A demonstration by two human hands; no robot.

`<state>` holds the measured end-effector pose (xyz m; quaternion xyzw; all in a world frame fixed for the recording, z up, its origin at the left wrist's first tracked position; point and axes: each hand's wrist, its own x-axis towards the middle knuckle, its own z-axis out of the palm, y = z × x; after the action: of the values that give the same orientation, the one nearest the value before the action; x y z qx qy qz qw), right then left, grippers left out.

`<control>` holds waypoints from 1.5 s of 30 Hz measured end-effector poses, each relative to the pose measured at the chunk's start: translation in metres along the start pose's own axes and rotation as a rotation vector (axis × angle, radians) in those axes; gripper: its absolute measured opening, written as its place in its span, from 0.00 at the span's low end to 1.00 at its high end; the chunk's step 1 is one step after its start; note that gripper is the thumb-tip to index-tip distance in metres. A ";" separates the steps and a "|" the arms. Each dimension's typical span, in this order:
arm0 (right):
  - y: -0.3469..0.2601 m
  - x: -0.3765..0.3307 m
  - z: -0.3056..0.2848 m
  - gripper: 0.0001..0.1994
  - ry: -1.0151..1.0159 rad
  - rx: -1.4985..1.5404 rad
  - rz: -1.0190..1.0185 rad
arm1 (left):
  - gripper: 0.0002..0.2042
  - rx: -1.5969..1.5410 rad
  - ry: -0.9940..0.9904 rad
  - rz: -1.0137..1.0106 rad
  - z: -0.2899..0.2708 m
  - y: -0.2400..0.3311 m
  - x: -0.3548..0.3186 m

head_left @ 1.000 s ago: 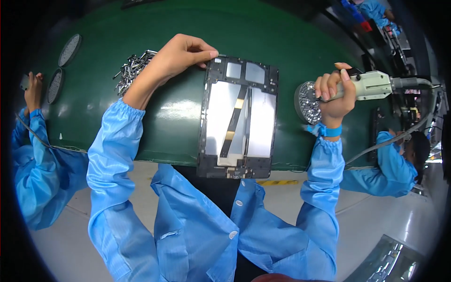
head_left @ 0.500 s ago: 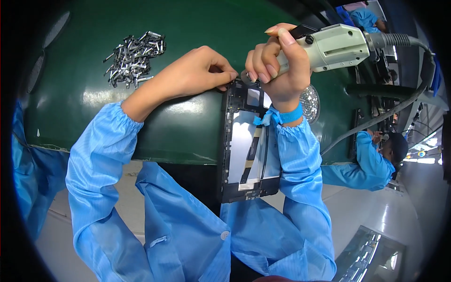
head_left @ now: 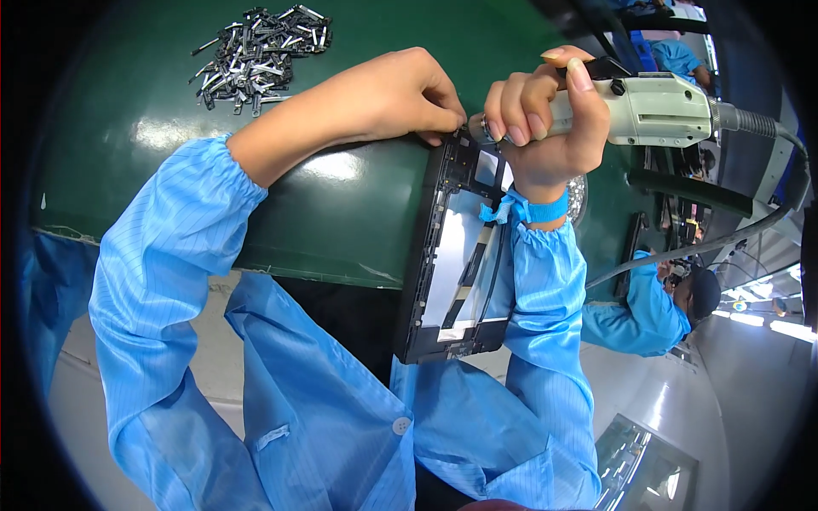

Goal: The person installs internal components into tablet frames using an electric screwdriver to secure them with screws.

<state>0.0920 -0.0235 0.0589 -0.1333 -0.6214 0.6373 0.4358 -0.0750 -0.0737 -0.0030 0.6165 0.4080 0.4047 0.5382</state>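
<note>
My right hand [head_left: 554,128] is wrapped round a pale grey-green electric screwdriver [head_left: 669,111], its tip end turned left toward the device's far end. Under that wrist lies an opened tablet-like device [head_left: 456,247] with a black frame, silver panels and a dark ribbon strip; its near end juts past the table edge. At its far left corner, thumb and fingers of my left hand [head_left: 400,98] are pinched together. Whatever they may hold there is too small to make out. My right wrist wears a blue strap [head_left: 545,209], which covers part of the device.
A pile of small black and silver parts [head_left: 260,60] lies at the far left of the green table [head_left: 332,238]. Partly behind my right wrist is a round dish of small shiny pieces [head_left: 578,198]. The screwdriver's cable [head_left: 716,243] loops down on the right. A co-worker in blue [head_left: 639,311] sits beyond.
The view has shifted, so the parts pile sits higher and both hands and the screwdriver lie farther right. The screwdriver looks more level. Both hands keep their grips at the device's far end.
</note>
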 end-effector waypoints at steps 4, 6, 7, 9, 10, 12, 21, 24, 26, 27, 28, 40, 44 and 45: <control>0.002 -0.002 0.002 0.13 -0.027 -0.038 0.004 | 0.12 -0.025 0.006 0.001 0.001 -0.003 -0.001; 0.002 -0.003 -0.001 0.17 -0.009 -0.085 0.006 | 0.12 -0.029 -0.003 0.002 0.002 -0.002 0.001; 0.003 -0.003 -0.005 0.17 -0.010 -0.072 0.001 | 0.12 -0.033 -0.004 0.003 0.003 -0.003 0.001; 0.005 -0.002 -0.007 0.17 -0.011 -0.058 -0.003 | 0.12 -0.031 -0.003 0.009 0.002 -0.002 0.000; 0.005 -0.002 -0.007 0.17 -0.025 -0.055 -0.003 | 0.12 -0.034 -0.003 0.008 0.001 -0.002 -0.001; 0.004 -0.002 -0.008 0.17 -0.034 -0.044 -0.007 | 0.11 -0.010 0.001 -0.018 0.001 0.002 0.000; 0.006 0.000 -0.009 0.19 -0.094 -0.099 0.030 | 0.11 -0.007 0.003 -0.008 0.000 0.000 -0.001; 0.007 0.001 -0.012 0.18 -0.107 -0.050 0.055 | 0.11 0.020 -0.003 -0.024 0.001 0.000 0.000; 0.009 0.001 -0.007 0.16 -0.081 -0.002 0.051 | 0.11 0.014 0.007 -0.022 0.002 0.000 -0.001; 0.007 0.000 -0.001 0.16 -0.077 -0.002 0.050 | 0.12 0.007 0.021 -0.019 0.002 -0.001 -0.001; 0.004 -0.003 0.006 0.10 -0.004 0.054 0.091 | 0.12 0.008 0.017 -0.020 0.003 -0.001 -0.002; 0.001 -0.002 0.005 0.10 0.105 0.045 0.134 | 0.12 -0.036 0.007 0.011 0.003 -0.004 0.003; 0.003 -0.002 0.008 0.08 0.075 0.045 0.080 | 0.11 -0.047 -0.020 -0.038 0.003 -0.002 0.000; -0.003 -0.003 0.013 0.06 0.104 -0.006 0.111 | 0.11 -0.041 -0.031 -0.044 0.002 -0.001 -0.001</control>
<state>0.0852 -0.0346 0.0628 -0.2019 -0.5914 0.6508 0.4312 -0.0738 -0.0751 -0.0037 0.6026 0.4046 0.3913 0.5658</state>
